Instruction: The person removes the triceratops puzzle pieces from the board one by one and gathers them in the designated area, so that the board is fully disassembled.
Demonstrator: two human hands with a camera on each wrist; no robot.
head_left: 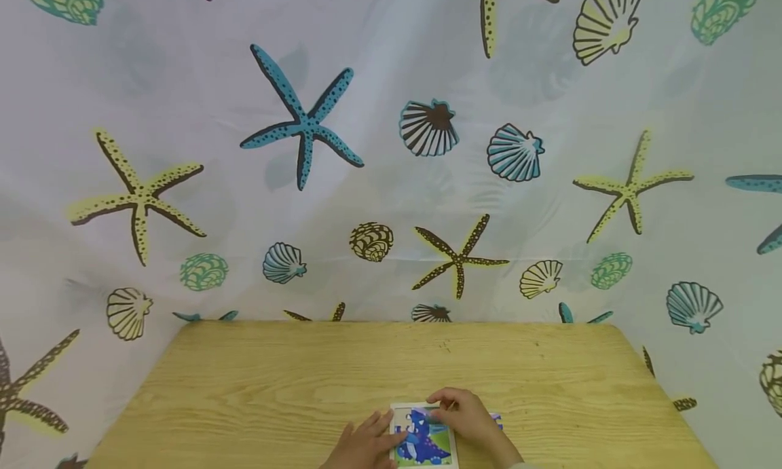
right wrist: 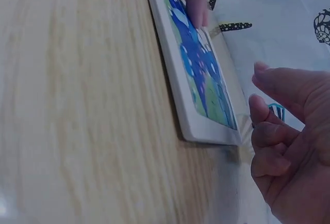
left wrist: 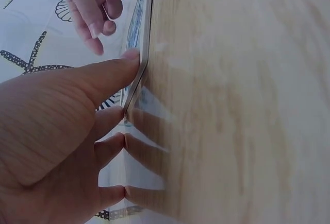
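Note:
A white-framed jigsaw puzzle (head_left: 423,448) with a blue dinosaur picture lies flat on the table near its front edge. My left hand (head_left: 362,443) steadies its left side; the thumb (left wrist: 116,72) rests on the board while the other fingertips touch the tabletop beside the frame. Over the puzzle's upper right corner is my right hand (head_left: 467,415). In the right wrist view, that hand (right wrist: 294,136) has its fingers loosely bent, with thumb and index apart and nothing between them. A pale patch shows in the picture's upper left.
A small purple-blue piece (head_left: 497,420) lies on the table, partly hidden behind the right wrist. The wooden table (head_left: 275,374) is enclosed by a white cloth (head_left: 379,197) printed with starfish and shells, close behind and along both sides.

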